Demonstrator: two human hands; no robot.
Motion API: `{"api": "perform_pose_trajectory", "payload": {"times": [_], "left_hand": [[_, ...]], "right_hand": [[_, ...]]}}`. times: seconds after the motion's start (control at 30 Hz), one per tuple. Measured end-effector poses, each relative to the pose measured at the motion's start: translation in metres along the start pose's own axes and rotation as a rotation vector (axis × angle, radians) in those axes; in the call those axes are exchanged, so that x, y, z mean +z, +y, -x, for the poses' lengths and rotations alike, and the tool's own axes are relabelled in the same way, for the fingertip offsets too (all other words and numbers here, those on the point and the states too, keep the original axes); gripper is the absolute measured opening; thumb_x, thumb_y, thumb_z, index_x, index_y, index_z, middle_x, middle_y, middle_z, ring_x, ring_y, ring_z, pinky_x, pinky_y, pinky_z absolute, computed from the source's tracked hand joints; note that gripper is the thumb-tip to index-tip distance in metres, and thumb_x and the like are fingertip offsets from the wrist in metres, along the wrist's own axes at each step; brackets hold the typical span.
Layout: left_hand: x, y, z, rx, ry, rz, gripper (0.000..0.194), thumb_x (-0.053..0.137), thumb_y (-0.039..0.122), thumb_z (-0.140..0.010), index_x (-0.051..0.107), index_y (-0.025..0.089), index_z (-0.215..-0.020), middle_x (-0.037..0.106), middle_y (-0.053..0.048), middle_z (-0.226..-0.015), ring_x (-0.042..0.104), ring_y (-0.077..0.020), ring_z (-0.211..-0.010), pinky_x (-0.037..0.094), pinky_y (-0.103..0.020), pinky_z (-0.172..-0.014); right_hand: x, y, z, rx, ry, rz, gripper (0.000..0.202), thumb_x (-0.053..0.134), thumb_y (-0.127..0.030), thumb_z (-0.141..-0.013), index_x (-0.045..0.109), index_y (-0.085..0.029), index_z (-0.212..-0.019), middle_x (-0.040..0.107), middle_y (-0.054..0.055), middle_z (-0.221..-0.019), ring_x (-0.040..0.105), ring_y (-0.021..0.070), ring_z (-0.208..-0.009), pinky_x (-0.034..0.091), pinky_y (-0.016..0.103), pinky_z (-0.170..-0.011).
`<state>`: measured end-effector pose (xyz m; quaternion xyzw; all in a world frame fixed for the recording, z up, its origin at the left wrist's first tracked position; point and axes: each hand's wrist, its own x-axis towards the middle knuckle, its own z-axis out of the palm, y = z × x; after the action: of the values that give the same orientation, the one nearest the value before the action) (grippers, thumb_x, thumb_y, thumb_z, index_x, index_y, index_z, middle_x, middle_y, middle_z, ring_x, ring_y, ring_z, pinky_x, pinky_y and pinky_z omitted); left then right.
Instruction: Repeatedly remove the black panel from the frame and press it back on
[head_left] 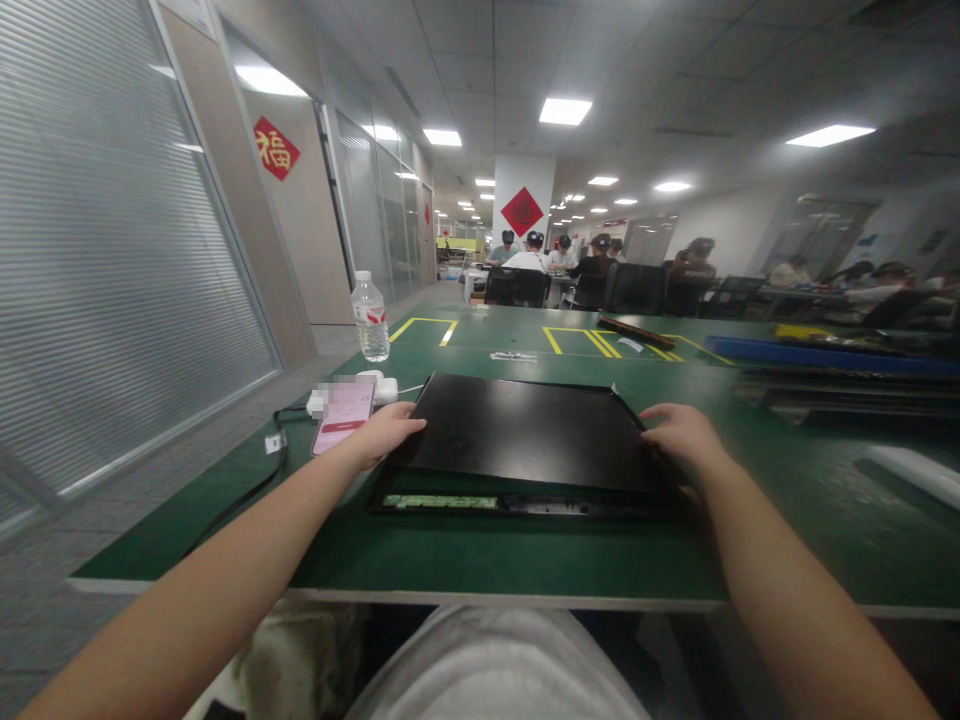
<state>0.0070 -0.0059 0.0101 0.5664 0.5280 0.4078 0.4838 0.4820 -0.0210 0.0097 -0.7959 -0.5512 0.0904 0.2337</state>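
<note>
A flat, glossy black panel (525,425) that looks like a display screen sits in front of me. Along its near side runs a black frame (540,507) with a narrow green circuit board (442,502) in it. My left hand (390,432) grips the panel's left edge, thumb on top and the lower fingers hidden. At the opposite edge, my right hand (684,437) holds the panel between thumb and fingers, partly out of sight behind it. The panel covers most of the frame; I cannot tell whether the two are joined.
On the green table (510,570), a phone (346,415), white charger (379,386), black cable (255,490) and water bottle (370,318) are at left. Dark strips (847,395), a blue bar (817,353) and a white roll (915,475) lie right. A brown-black strip (636,332) lies farther back.
</note>
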Motion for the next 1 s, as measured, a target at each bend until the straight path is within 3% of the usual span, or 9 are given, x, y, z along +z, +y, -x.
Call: {"api": "perform_pose_trajectory", "payload": {"times": [0.4,0.63,1.0], "left_hand": [[0.002,0.004,0.004,0.007,0.004,-0.012,0.037,0.082,0.034,-0.052,0.070,0.016,-0.082,0.078,-0.008,-0.081,0.073,-0.0303,-0.081,0.054,-0.040,-0.076],[0.002,0.003,0.002,0.003,0.002,0.023,0.038,0.083,0.033,-0.050,0.070,0.016,-0.082,0.078,-0.007,-0.079,0.073,-0.0284,-0.076,0.054,-0.038,-0.073],[0.003,0.006,0.005,-0.007,0.035,0.005,0.037,0.083,0.030,-0.050,0.070,0.016,-0.082,0.077,-0.006,-0.075,0.073,-0.0288,-0.075,0.054,-0.037,-0.070]], "right_hand": [[-0.001,-0.002,0.001,0.021,-0.029,-0.027,0.033,0.075,-0.023,-0.070,0.074,-0.019,-0.103,0.072,0.003,-0.067,0.069,0.0186,-0.064,0.049,0.026,-0.059],[-0.004,-0.011,0.009,0.054,-0.032,-0.035,0.026,0.059,-0.034,-0.084,0.074,-0.019,-0.099,0.072,0.003,-0.067,0.066,0.0151,-0.055,0.047,0.025,-0.057],[-0.007,-0.015,0.012,0.054,-0.043,-0.053,0.028,0.056,-0.034,-0.084,0.074,-0.018,-0.098,0.073,0.004,-0.068,0.063,0.0147,-0.051,0.045,0.026,-0.055]]}}
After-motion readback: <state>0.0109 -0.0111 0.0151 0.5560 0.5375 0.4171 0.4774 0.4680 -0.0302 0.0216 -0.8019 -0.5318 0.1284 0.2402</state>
